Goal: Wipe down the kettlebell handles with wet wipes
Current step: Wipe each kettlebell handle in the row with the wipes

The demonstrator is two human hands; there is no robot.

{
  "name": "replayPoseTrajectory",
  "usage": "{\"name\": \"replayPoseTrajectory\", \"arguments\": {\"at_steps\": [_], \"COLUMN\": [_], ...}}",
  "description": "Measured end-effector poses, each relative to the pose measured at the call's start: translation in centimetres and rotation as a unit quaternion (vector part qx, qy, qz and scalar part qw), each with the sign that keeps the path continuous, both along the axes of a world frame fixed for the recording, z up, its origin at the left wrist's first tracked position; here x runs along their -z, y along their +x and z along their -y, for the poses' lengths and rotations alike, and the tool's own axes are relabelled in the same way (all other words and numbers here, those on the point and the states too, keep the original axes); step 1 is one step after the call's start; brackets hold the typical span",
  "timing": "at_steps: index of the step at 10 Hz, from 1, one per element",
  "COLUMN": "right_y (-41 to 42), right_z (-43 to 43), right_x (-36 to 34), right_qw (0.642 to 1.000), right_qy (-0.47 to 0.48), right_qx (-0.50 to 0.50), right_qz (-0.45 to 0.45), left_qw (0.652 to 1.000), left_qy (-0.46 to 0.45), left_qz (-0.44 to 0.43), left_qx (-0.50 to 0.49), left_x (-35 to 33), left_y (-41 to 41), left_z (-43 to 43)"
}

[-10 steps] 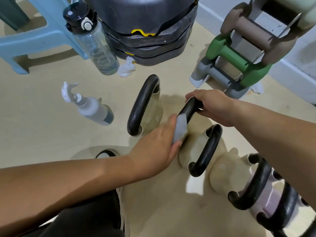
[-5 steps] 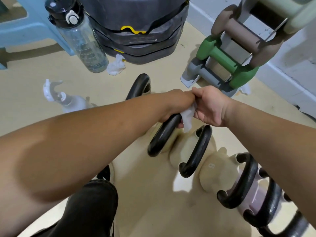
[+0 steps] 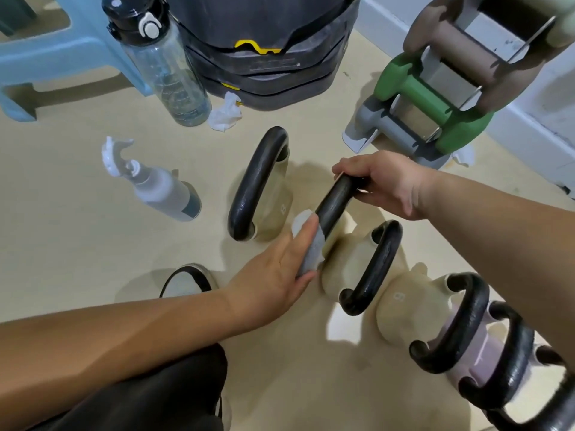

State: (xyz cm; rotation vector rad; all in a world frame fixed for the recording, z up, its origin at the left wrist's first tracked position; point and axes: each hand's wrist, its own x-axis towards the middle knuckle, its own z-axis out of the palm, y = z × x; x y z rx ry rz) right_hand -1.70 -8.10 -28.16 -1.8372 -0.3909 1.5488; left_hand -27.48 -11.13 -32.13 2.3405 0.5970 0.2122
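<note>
left hand (image 3: 280, 269) pressing the wipe (image 3: 311, 250) against the near end of the black handle (image 3: 334, 203), grip folded onto the cloth so it hugs the bar. right hand (image 3: 382, 185) clamped on the far end, likely steadying the kettlebell (image 3: 339, 225) against the rubbing. to the left another kettlebell (image 3: 273, 213) stands apart; more line up to the near right. far left on the floor (image 3: 62, 228), a spray bottle (image 3: 161, 194), a water bottle (image 3: 165, 66), a crumpled tissue (image 3: 225, 115).
</note>
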Motion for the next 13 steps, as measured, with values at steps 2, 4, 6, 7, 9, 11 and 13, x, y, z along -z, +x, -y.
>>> {"name": "replayPoseTrajectory", "arguments": {"at_steps": [2, 4, 6, 7, 9, 11, 13], "right_y": [0.1, 0.1, 0.9, 0.9, 1.8, 1.4, 1.0], "right_z": [-0.1, -0.1, 0.7, 1.0, 1.4, 2.8, 2.6], "right_x": [0.1, -1.2, -2.8, -3.0, -2.4, -3.1, -3.1], "right_qw": [1.0, 0.988, 0.988, 0.992, 0.978, 0.984, 0.984], "right_qy": [-0.002, -0.017, -0.019, -0.02, -0.047, -0.041, -0.036], "right_qx": [-0.025, -0.123, -0.087, -0.064, -0.042, -0.08, -0.101], "right_qz": [0.011, 0.095, 0.127, 0.105, 0.198, 0.156, 0.139], "left_qw": [0.982, 0.952, 0.904, 0.883, 0.852, 0.936, 0.918], "left_qy": [0.007, 0.026, 0.085, 0.108, 0.137, 0.161, 0.205], "left_qz": [-0.167, -0.304, -0.42, -0.457, -0.505, -0.306, -0.335], "left_qx": [-0.089, -0.038, -0.011, 0.023, 0.038, -0.063, -0.048], "left_x": [-3.7, -7.3, -8.1, -7.8, -7.0, -5.9, -6.4], "left_y": [7.1, 11.8, 14.3, 16.9, 20.6, 12.6, 9.0], "left_z": [-3.2, -6.0, -5.3, -5.6, -6.6, -2.0, 0.6]}}
